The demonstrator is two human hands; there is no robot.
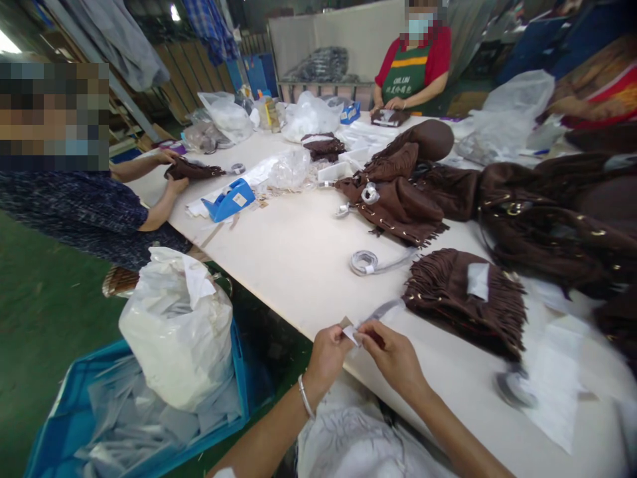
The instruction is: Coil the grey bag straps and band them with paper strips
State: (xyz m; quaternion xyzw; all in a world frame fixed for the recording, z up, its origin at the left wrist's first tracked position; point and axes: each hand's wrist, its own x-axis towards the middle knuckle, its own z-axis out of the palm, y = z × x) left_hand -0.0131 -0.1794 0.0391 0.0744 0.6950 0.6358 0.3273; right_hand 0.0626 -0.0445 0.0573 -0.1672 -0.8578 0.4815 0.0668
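Over the near table edge, my left hand [326,358] pinches a small white slip [350,334], which looks like paper or tape. My right hand [393,355] is closed at the same slip, thumb and fingertips together. From the fingers, a grey wrapped strap [387,309] runs to a dark brown fringed bag [460,302] lying flat, with a white patch on top. Just beyond lies another grey strap, coiled [364,263] and bound with a white band. What exactly sits between my fingertips is partly hidden.
More brown fringed bags [552,226] pile up at right. A blue tape dispenser [229,200] stands near the left edge. Below left, a blue crate [64,411] holds grey packets and a white bag [174,332]. Co-workers handle brown bags at left and across the table [298,265].
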